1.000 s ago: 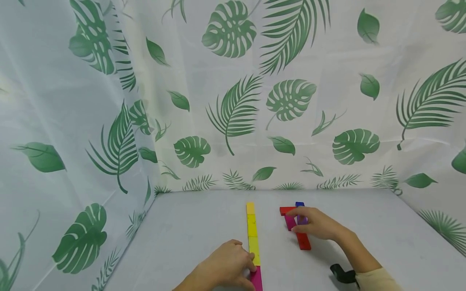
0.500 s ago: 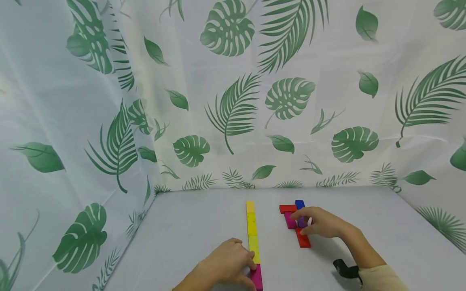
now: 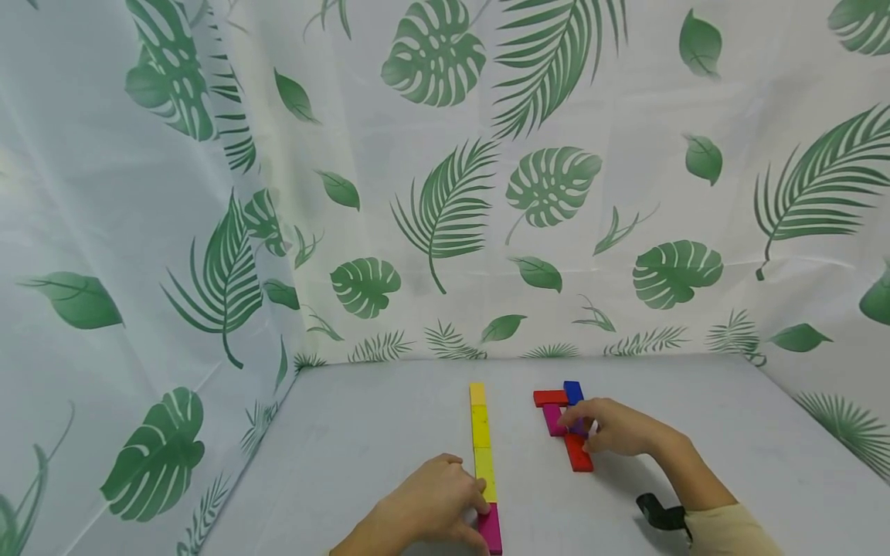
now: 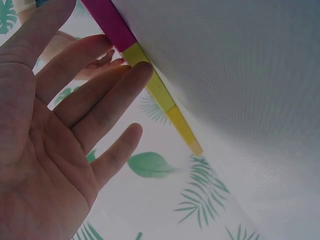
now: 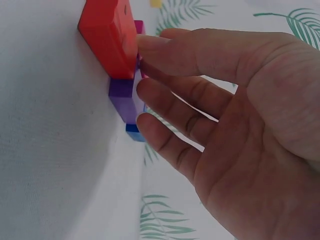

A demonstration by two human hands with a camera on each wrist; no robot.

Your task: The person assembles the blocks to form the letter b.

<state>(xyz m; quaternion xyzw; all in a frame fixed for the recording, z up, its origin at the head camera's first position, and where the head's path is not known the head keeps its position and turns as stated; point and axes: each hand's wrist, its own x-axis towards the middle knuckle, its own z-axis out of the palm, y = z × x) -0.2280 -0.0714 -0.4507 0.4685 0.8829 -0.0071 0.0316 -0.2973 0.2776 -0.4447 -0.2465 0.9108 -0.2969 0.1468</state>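
Observation:
A straight row of flat blocks lies on the table: several yellow blocks (image 3: 481, 426) and a magenta block (image 3: 490, 529) at the near end. My left hand (image 3: 434, 498) rests its fingertips along the row's left side, where magenta meets yellow; the left wrist view shows its fingers loosely extended. My right hand (image 3: 619, 428) touches a second cluster, its thumb at the red block (image 5: 107, 37) and other fingertips by the purple block (image 5: 127, 97). Another magenta block (image 3: 553, 421), a crosswise red block (image 3: 549, 398) and a blue block (image 3: 573, 391) complete this cluster.
The pale table (image 3: 361, 432) ends at a white leaf-printed curtain (image 3: 445, 324) behind and at the left. A black strap-like device (image 3: 660, 513) sits at the right wrist, by a beige sleeve (image 3: 726, 533).
My right hand has shifted slightly right, its thumb going from the magenta block's edge to the near red block. The left hand has stayed in place at the row.

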